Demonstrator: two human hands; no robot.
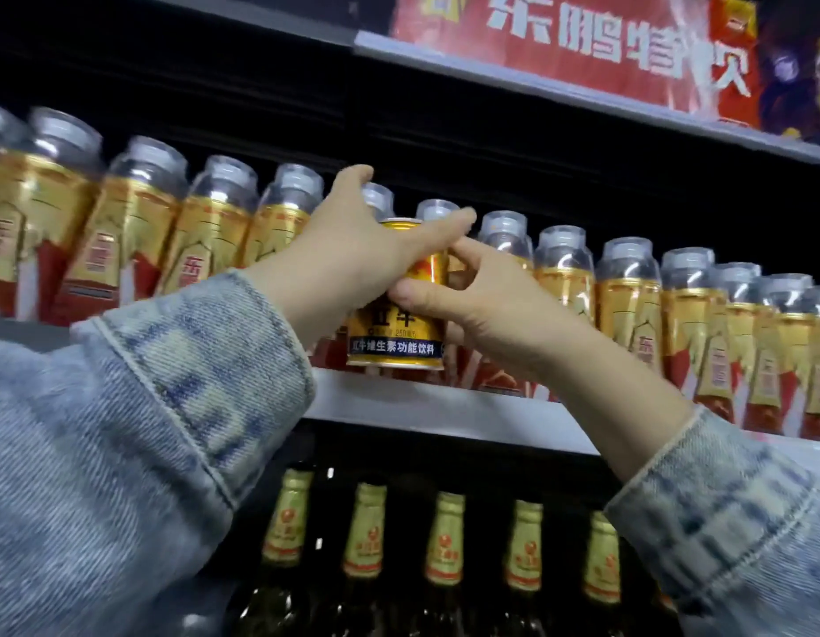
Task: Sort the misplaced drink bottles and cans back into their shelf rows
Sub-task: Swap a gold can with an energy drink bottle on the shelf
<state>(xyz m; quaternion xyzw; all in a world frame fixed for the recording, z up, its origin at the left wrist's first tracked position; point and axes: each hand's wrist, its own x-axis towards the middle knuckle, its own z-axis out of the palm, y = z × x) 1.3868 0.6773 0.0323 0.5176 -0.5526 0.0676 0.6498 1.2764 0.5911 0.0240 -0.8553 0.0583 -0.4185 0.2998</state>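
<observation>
A short gold can point(399, 335) with a dark band of white lettering stands at the front edge of the middle shelf point(422, 406), in front of a row of gold-and-red labelled bottles point(628, 305) with clear caps. My left hand point(353, 259) wraps over the can's top and left side. My right hand point(481, 305) pinches the can's right side with thumb and fingers. Both hands hide the upper half of the can and the bottles right behind it. I cannot tell whether the can rests on the shelf or hangs just above it.
The gold-and-red bottles fill the whole shelf row from left point(123, 232) to right. Below stands a row of dark glass bottles with gold foil necks point(445, 540). A red banner with white characters point(583, 43) runs along the shelf above.
</observation>
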